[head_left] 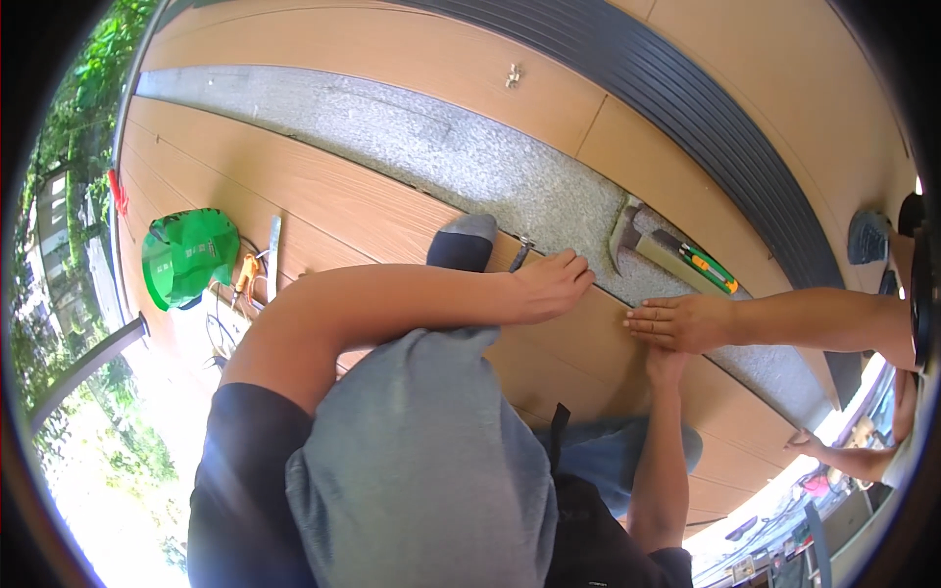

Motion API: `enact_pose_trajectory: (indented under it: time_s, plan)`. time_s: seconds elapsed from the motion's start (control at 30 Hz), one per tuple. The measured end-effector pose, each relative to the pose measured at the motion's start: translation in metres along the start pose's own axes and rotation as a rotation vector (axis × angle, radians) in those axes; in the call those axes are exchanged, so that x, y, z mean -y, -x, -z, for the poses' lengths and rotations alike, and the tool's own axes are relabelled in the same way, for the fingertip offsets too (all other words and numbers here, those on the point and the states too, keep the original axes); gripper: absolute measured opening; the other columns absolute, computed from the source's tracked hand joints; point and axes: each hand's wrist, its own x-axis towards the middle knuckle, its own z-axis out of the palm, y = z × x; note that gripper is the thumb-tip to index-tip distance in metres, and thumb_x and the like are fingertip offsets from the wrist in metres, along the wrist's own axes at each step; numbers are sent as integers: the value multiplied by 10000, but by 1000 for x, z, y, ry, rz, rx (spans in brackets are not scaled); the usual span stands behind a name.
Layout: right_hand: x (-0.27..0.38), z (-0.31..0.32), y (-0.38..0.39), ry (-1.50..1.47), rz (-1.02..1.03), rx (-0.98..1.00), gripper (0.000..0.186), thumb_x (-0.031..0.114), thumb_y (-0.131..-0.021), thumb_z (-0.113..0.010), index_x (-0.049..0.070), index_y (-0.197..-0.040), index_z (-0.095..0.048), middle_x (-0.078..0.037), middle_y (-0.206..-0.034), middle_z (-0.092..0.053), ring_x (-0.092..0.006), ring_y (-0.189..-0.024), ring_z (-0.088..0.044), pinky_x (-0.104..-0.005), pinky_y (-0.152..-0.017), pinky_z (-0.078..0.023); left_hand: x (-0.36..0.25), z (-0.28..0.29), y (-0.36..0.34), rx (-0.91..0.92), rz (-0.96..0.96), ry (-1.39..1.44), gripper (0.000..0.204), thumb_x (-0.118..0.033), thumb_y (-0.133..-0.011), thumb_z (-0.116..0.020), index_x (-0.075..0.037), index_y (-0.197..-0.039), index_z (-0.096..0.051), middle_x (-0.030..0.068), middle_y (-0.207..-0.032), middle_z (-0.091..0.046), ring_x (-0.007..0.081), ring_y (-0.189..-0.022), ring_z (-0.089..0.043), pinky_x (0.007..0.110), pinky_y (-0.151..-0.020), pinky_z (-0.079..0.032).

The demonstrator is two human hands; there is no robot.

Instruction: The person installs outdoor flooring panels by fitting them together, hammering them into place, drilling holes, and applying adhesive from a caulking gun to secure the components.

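Note:
My left hand (554, 286) reaches across my knee to the edge of a tan plank (382, 211). Its fingers are curled at that edge; whatever they pinch is hidden. Beside the hand lies a small dark metal piece (520, 255). My right hand (668, 365) rests at the same edge, its fingers covered by another person's flat hand (686, 321). Just beyond the plank, on a grey speckled strip (490, 157), lies a claw hammer (623, 240). A green and yellow utility knife (708, 267) lies alongside its handle.
A green plastic bag (186, 260), an orange-handled tool (248, 273) and a flat metal strip (273, 257) lie at left. My socked foot (463, 245) is near my left hand. A black ribbed strip (686, 118) curves behind. Another person's hand (806, 443) touches the planks at right.

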Motion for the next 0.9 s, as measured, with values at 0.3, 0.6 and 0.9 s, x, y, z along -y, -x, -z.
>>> enact_pose_trajectory:
  time_s: [0.3, 0.6, 0.9]
  plan:
    - [-23, 3, 10, -53, -196, 52, 466, 271, -888, -796, 57, -1293, -710, -194, -1377, -681, -405, -1324, -595, -482, -1131, -440, -7, -12, -10, -12, 154, 191, 454, -147, -768, -781, 43, -1153, -633, 188, -1175, -592, 352, -1147, -571, 424, -1017, -502]
    - [16, -6, -4, 148, -12, -121, 537, 239, -865, -798, 51, -1349, -661, -243, -1407, -635, -481, -1334, -546, -557, -1143, -405, 5, 4, -3, 164, 190, 169, 635, -220, -740, -904, 18, -1254, -617, 186, -1229, -582, 358, -1171, -560, 438, -1059, -476]
    - [37, -4, 21, 150, -163, -96, 336, 154, -960, -709, 6, -1262, -705, -231, -1317, -675, -421, -1280, -589, -499, -1103, -431, 55, 186, 186, -313, 1007, 170, 353, -72, -946, -759, -52, -1285, -664, 129, -1260, -646, 273, -1163, -649, 384, -1010, -498]
